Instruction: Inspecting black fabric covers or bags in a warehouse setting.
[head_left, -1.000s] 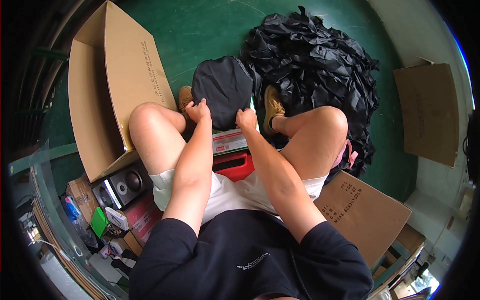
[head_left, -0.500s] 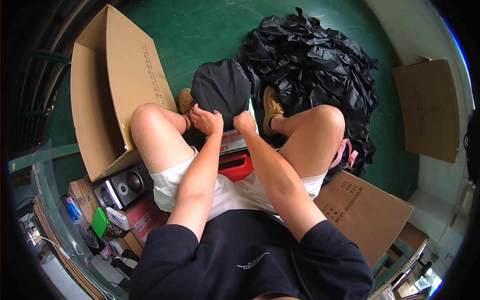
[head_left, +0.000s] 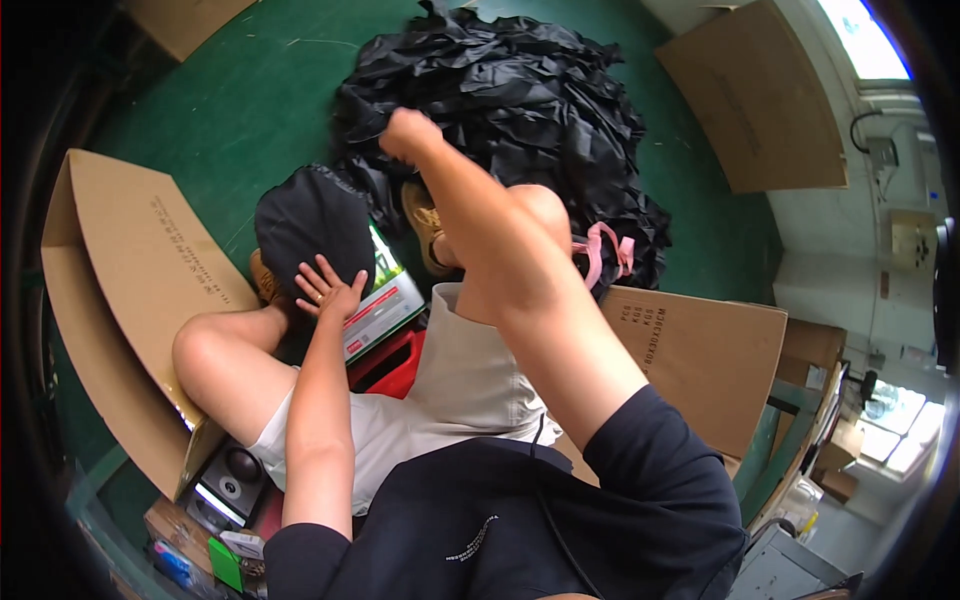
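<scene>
My left hand [head_left: 333, 292] lies with fingers spread on the near edge of a dark, rounded black cloth piece [head_left: 312, 215]. This cloth rests over a white and green printed box [head_left: 385, 312] between my legs. My right hand [head_left: 410, 135], slightly blurred, is reached out over the left part of a big heap of black cloth pieces [head_left: 520, 110]. Its fingers are curled closed, and whatever they may grip is hidden against the black cloth.
Under the printed box shows a red plastic seat or crate [head_left: 390, 368]. An open cardboard box [head_left: 150, 270] stands at my left, another carton [head_left: 690, 370] at my right. Pink straps [head_left: 605, 250] lie by the heap. A cardboard sheet [head_left: 760, 100] leans on the wall.
My right hand has left the cloth on the box and moved out to the heap. My left hand has opened flat on the cloth. The view has turned rightward.
</scene>
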